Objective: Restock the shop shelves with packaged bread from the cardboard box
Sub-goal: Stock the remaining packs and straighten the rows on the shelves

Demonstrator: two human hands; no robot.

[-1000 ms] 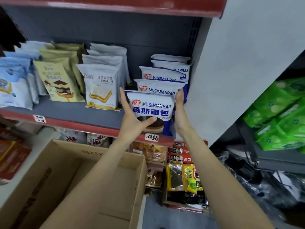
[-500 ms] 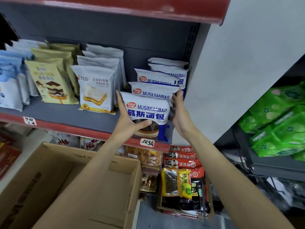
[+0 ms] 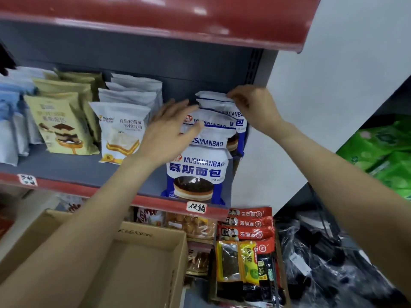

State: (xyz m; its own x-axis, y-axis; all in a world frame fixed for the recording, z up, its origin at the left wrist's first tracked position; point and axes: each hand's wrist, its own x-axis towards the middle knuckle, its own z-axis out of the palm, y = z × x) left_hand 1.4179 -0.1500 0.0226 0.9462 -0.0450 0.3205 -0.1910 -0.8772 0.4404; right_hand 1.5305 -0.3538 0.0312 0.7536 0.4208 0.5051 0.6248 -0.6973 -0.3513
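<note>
A grey metal shelf with a red front lip is shown beneath a red upper shelf edge; a white wall panel closes the 3 o'clock side. Glossy blue-and-white bread packets are lined in a row front to back at centre. The left hand is laid with fingers spread against the row's left flank. The rearmost packet's top seal is pinched by the right hand. Bare shelf lies at 9 o'clock of the front packet. The brown cardboard box sits at 7 o'clock.

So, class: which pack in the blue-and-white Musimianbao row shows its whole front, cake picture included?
The front pack, at the shelf edge. Every pack behind it shows only its top.
</note>
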